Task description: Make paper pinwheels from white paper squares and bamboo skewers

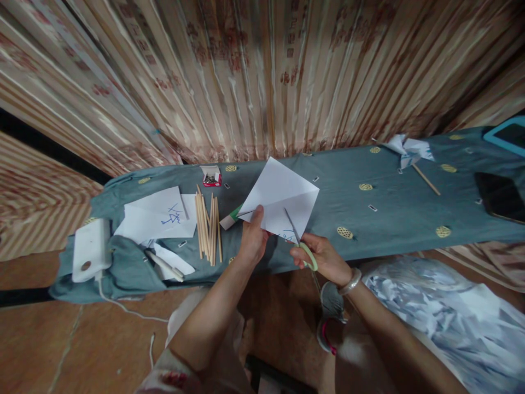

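The left hand pinches the white paper near its seven o'clock edge; the thumb presses on top, and the other fingers are mostly hidden. The right hand curls its fingers around the green handles of the scissors at five o'clock, with one blade lying over the paper, pointing to eleven. The paper is above the surface, with wooden sticks toward nine. For a clean cut (the lower blade is not visible), the left hand should keep the sheet taut, its thumb away from the blades.
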{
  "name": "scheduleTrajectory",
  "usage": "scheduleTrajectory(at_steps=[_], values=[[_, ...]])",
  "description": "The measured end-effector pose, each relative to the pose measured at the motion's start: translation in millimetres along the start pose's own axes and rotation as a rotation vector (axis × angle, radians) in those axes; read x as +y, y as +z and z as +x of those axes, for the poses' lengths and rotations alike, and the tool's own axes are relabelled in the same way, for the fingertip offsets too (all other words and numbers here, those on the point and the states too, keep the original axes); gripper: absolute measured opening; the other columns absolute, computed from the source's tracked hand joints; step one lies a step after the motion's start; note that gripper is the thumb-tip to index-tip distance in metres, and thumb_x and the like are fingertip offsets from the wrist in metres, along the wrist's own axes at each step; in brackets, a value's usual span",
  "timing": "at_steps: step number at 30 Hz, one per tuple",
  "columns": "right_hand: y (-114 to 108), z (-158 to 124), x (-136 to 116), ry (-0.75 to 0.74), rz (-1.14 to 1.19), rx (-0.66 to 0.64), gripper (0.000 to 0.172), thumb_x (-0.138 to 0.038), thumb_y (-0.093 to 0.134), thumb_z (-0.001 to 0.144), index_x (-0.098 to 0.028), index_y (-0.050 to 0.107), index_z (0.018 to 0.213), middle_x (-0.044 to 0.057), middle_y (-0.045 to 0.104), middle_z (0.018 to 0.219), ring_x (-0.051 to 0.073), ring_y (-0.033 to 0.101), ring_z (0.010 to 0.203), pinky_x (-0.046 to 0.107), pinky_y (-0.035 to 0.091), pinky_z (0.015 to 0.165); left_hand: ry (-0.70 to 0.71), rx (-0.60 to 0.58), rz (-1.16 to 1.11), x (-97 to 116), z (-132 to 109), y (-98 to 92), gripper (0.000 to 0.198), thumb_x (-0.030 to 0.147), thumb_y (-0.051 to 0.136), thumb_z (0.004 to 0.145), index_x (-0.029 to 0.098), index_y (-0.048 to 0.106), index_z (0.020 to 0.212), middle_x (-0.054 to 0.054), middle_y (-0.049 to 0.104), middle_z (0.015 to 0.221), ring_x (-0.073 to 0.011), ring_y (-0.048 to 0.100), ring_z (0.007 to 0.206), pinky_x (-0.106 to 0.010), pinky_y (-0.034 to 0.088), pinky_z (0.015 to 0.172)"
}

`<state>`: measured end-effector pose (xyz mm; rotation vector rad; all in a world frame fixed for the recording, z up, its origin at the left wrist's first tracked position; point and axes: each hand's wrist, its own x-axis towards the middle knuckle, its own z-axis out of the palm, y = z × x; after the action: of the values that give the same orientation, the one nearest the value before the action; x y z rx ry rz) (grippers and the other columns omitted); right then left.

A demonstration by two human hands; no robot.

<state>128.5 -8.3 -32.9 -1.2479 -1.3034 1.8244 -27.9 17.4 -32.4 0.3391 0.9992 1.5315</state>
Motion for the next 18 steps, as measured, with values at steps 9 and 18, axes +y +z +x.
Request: scheduleTrajectory(at_steps=[9,18], values=[[-1.3,-0.2,0.8,0.002,-0.011,0.001,0.043,-0.051,0.081,0.057,-0.017,0.057,0.069,-0.004,0.06,0.052,0.007,0.051,0.044,0.021,0.039,0.044,-0.027,0.001,0.008,0.4,-2.4,-0.4,0.024,0.032,0.069,0.077,0.024,0.064,0.099,-0.003,0.073,0.095,-0.0218,0.068,0.085,-0.03,0.053,0.064],[3.4,-1.6,-1.0,0.033,-0.007,0.016,0.044,-0.051,0.081,0.056,-0.017,0.057,0.07,-0.005,0.058,0.051,0.006,0.048,0.043,0.02,0.037,0.043,-0.04,0.027,0.015,3.0,-6.8,-0.1,0.035,0.035,0.07,0.076,0.023,0.061,0.108,-0.005,0.071,0.107,-0.0231,0.068,0.094,-0.031,0.055,0.07]])
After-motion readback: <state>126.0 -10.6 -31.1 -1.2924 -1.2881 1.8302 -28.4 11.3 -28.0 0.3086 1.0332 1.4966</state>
